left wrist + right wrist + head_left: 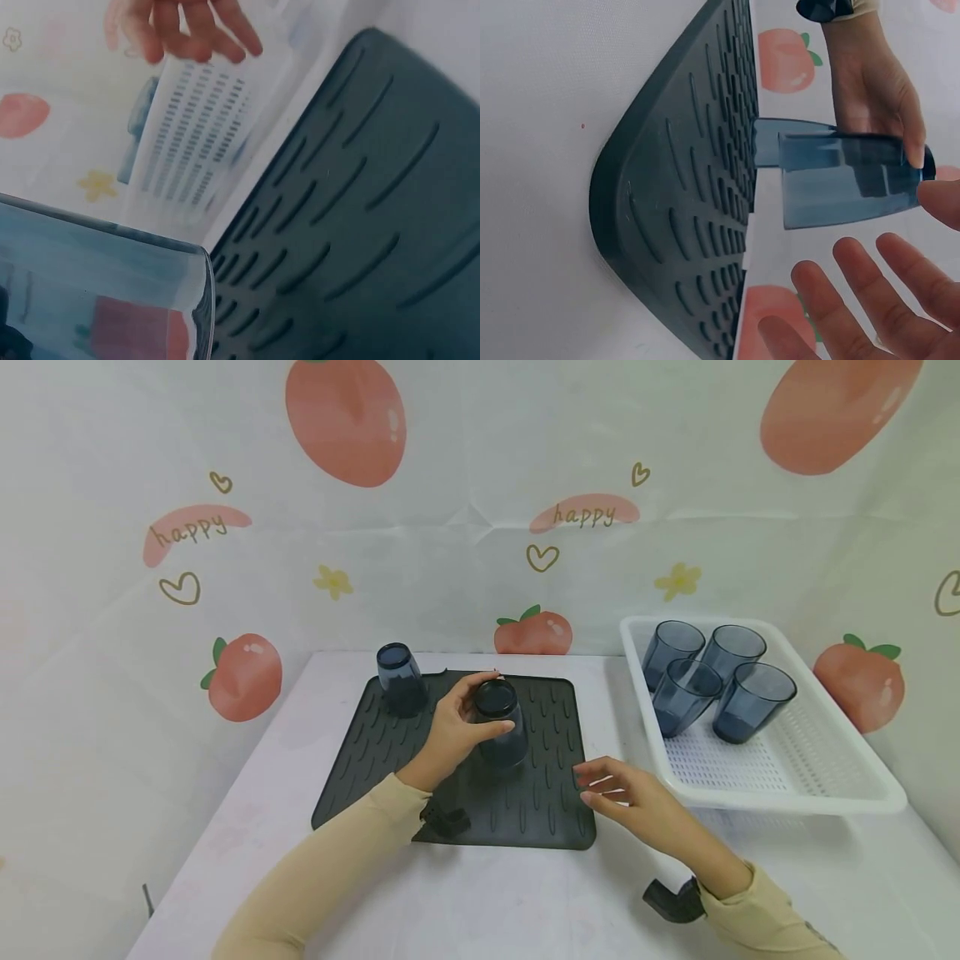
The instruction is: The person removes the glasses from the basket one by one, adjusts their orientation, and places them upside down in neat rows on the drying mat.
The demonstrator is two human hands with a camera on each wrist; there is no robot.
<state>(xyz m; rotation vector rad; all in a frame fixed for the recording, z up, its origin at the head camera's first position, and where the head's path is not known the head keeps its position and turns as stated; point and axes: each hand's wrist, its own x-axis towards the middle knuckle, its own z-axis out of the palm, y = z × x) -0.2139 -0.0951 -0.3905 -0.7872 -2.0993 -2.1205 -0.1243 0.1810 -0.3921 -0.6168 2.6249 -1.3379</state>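
My left hand (452, 727) grips a blue tinted drinking glass (504, 750) near its base. The glass is upside down over the black ridged drying mat (551, 806); the right wrist view shows a small gap between its rim (784, 187) and the mat. Toward the mat's far left corner, a second upside-down glass (400, 672) stands on the ridges. Just past the mat's right edge is my right hand (636, 800), with loosely bent fingers and nothing in them.
At the right sits a white perforated basket (795, 804) with several upright or tilted blue glasses (753, 706) grouped in its far left part. A white sheet with printed fruit hangs behind the table (480, 902). A dark band (675, 902) is by the right wrist.
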